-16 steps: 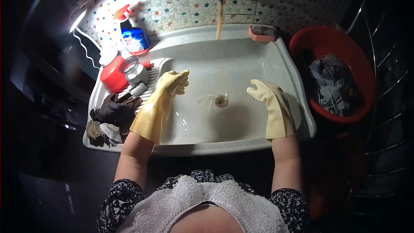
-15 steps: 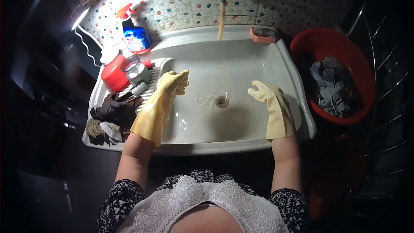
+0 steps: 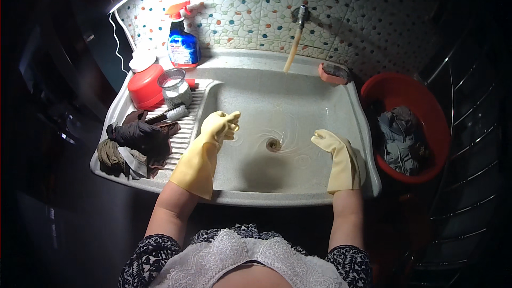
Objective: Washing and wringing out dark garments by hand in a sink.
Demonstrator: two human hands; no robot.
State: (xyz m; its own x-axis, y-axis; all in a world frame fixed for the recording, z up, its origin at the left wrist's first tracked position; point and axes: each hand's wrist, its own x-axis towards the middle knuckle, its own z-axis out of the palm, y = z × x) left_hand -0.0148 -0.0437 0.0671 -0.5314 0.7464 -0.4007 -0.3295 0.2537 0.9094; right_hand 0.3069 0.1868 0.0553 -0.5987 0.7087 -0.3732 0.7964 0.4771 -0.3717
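Both my hands wear pale yellow rubber gloves and hover over a wide light grey sink point(image 3: 240, 166). My left hand point(image 3: 221, 126), near the ribbed drainboard point(image 3: 188, 152), is loosely closed with its fingers curled and nothing visible in it. On the sink's right side, my right hand point(image 3: 332, 146) is also curled, its thumb and fingers close together, holding nothing that I can see. Between the hands, shallow water swirls around the drain point(image 3: 273, 145). A tap point(image 3: 303, 15) with a tan hose point(image 3: 293, 50) hangs above the back of the basin.
On the drainboard lie dark wet cloths point(image 3: 141, 141), a brush point(image 3: 176, 112), a glass jar point(image 3: 176, 88) and a red container point(image 3: 145, 86). A blue spray bottle point(image 3: 183, 45) and a lit lamp point(image 3: 124, 1) stand behind. A pink soap dish point(image 3: 333, 73) sits back right, beside a red basin point(image 3: 445, 144) holding clothes point(image 3: 399, 138).
The view has shifted, so the sink sits lower in the picture. My right thumb and fingers look closer together. My left hand stays curled, and the water still swirls.
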